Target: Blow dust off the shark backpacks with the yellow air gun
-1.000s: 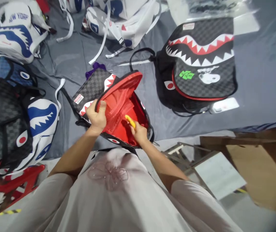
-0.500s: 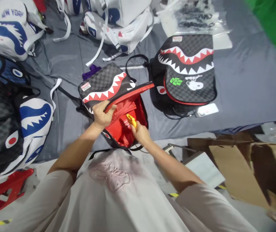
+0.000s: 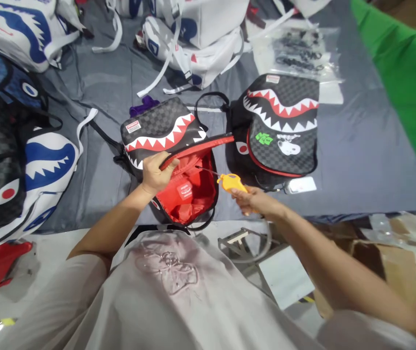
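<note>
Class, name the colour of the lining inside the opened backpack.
The lining is red, best seen in the head view.

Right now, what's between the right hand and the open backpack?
In the head view, a yellow tool, held by the right hand, its thin nozzle pointing over the open backpack.

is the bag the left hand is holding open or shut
Open: the left hand holds its front flap up, and the red lining shows inside.

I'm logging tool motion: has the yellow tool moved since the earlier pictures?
Yes: the yellow tool has moved to the right, closer to the black bag with the green mark.
</note>
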`<state>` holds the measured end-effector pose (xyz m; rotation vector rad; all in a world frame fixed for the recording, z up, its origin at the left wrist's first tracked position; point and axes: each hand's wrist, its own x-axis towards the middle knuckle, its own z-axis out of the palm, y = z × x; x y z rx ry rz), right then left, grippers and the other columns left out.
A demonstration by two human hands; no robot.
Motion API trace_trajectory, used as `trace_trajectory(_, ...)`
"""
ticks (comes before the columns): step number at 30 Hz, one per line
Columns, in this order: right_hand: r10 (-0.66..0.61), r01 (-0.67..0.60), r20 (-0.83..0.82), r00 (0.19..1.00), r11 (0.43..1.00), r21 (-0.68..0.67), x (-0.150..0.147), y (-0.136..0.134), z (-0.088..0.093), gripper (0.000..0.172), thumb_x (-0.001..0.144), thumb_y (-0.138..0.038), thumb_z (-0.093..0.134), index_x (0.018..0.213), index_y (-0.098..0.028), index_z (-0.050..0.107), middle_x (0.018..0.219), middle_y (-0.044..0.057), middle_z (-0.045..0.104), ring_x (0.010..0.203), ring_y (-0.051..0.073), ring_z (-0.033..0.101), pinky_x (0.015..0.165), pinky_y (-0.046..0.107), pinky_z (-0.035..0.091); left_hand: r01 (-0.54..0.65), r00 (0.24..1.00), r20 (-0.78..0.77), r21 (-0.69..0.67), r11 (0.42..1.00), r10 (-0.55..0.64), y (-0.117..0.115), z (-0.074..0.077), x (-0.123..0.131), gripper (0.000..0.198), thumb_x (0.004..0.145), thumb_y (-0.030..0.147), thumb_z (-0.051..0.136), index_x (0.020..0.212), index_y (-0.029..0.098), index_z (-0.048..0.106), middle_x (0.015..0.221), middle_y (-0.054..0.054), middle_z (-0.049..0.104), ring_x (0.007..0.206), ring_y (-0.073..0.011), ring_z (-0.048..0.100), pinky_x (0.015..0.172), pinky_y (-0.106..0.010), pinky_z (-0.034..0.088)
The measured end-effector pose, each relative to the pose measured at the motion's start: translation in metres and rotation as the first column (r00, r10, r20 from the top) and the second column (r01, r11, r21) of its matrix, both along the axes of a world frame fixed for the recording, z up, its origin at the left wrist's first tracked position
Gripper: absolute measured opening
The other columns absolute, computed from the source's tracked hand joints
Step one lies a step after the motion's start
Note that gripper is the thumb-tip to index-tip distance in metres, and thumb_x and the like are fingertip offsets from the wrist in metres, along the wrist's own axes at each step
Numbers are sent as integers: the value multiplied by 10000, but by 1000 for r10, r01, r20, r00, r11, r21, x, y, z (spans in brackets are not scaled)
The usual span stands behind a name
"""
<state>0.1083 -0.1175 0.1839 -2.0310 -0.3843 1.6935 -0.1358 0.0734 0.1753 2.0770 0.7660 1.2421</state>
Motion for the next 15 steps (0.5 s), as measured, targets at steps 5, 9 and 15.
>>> trace_trajectory(5,22,-11,-193,981,998,59,-17,-1,-33,680,530,-749,811,779,-211,477,453,-121,347,365,43,293,375,207,290,-25,990,-140,24,999,28,-12,2,-5,532,971,577,468,610,189,517,524,17,487,478,-99,450,517,-240,353)
trace_trajectory(9,87,-80,-177,980,996,43,13,-52,-22,570,661,-682,764,851,-181,569,470,-49,510,417,101,473,438,222,391,171,925,-313,-157,973,-213,-48,11,-51,366,942,511,557,847,187,697,763,-60,706,720,-176,658,708,-287,521)
trace_trajectory(15,-209,219,-103,972,971,97,65,-77,-58,531,714,-579,765,1063,-192,661,919,96,728,894,249,711,825,363,577,-176,888,-394,-765,620,-235,-87,-34,-130,754,852,679,581,1483,283,461,1579,-118,421,1480,-338,360,1202,-558,312)
